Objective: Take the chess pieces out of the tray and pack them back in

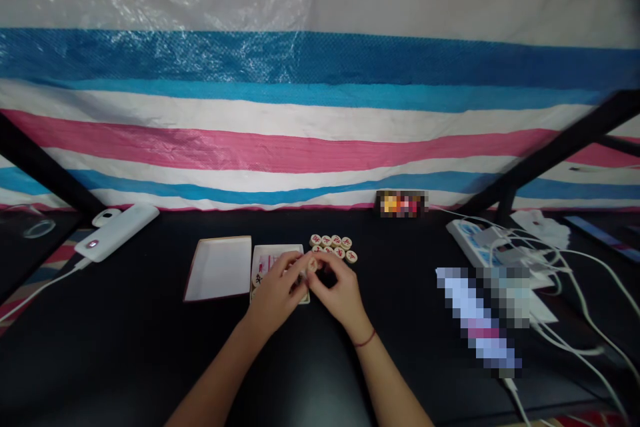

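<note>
Curled inward, the left hand (pixel 275 290) hides its fingertips, so I cannot tell what it grips; the right hand (pixel 345 287) pinches a round, cream-coloured piece (pixel 313 265) between thumb and finger, above a box's right edge. From the left, a white, oblong plastic device (pixel 117 233) lies on the black table (pixel 125 353), then a white-lined rectangular lid (pixel 220 267), then the shallow white box (pixel 293 249), partly covered by the left hand, then round cream pieces with red characters (pixel 336 241) in two rows

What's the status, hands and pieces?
Right hand: grip on a round piece. Left hand over open box, partly hiding contents. Red-marked pieces in two rows.
</note>
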Tool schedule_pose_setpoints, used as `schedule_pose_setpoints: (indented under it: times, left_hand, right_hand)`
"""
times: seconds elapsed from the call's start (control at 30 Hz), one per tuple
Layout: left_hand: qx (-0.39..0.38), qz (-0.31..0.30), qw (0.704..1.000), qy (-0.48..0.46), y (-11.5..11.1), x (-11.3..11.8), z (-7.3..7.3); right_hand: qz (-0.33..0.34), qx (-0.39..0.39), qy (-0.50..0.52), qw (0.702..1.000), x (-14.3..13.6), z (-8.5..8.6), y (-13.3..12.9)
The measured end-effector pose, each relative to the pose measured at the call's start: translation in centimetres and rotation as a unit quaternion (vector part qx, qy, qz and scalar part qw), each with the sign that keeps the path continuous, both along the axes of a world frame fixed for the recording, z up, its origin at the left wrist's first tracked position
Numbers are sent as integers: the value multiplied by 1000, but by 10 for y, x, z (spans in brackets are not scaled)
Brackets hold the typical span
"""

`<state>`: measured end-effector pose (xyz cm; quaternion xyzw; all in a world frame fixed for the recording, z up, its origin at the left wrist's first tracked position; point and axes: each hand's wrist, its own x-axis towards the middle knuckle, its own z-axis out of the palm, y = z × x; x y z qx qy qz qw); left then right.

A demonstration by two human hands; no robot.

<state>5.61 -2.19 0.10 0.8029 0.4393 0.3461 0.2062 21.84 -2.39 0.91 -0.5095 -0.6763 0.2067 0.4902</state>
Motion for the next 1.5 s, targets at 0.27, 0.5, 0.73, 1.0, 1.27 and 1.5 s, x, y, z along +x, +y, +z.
schedule_pose_setpoints:
  times: [0.27,0.5,0.73,1.0,1.27,1.5]
  left_hand:
    - [-1,-48,991,123,5,-29,11]
    - [-35,-66,982,171,5,-37,6]
    - [-59,-63,980,182,6,-34,6]
    - [-61,-55,982,168,7,-33,2]
    - [-78,-57,980,171,8,-33,3]
    - [-55,-27,993,102,12,-50,12]
  right_hand:
    - [-221,-93,-30,970,79,-19,16]
    - [-188,-111,-115,969,84,-30,15]
    - [-159,-117,-131,972,81,-34,17]
    - [-165,-106,-128,972,78,-39,18]
    - [-174,-34,-97,979,72,-24,14]
    - [42,-46,-115,991,10,-6,0]
